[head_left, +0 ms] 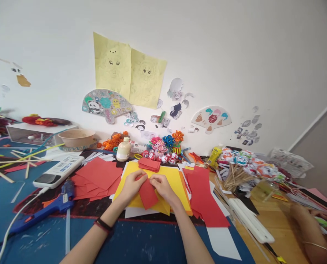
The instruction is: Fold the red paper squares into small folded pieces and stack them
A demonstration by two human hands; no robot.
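Observation:
Between my two hands, over a yellow paper sheet [177, 183], is a small red paper piece [147, 195]. My left hand [133, 183] pinches its upper left edge with thumb and fingertips. At its upper right edge my right hand [161, 186] does the same, its fingers curled in. The paper's lower end hangs down toward me, tilted. Just beyond my fingertips lies a small stack of red paper strips [149, 164]. Larger red sheets [99, 176] are piled to the left, and a long red sheet [207, 198] lies on the right.
On the left are a blue glue gun [46, 209], a white power strip [58, 171] with its cable, and a bowl [77, 138]. A glue bottle [123, 149] and paper flowers [163, 143] stand by the wall. At right, another person's arm [314, 227] rests near a white tool [251, 220].

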